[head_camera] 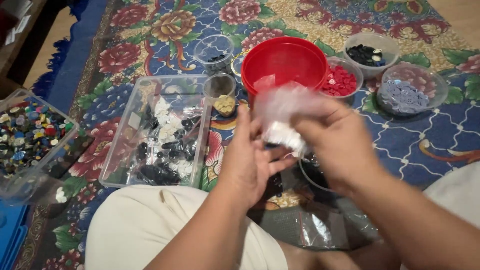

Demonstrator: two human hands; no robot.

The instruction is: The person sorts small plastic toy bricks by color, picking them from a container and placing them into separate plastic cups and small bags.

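1. Sitting at far left on the floral carpet (125, 30), a clear rectangular tub (30, 145) holds mixed coloured buttons.
2. Right of it, a clear flat tray (116, 155) carries black and white buttons.
3. Behind the tray's right end stand two small clear cups: one with dark buttons (214, 52), one with cream buttons (220, 92).
4. Left hand (250, 160): palm up, fingers loosely curled, fingertips touching the underside of a small clear plastic bag of white buttons (285, 117).
5. That bag, blurred, is held between both hands above the lap, in front of a red round tub (284, 62).
6. Right hand (340, 145): fingers pinching the bag's right side from above.
7. Below the hands, flat clear bags (310, 225) lie on the carpet between the knees.
8. Right of the red tub sit three clear bowls: red buttons (341, 80), black buttons (368, 54), grey-blue buttons (406, 94).
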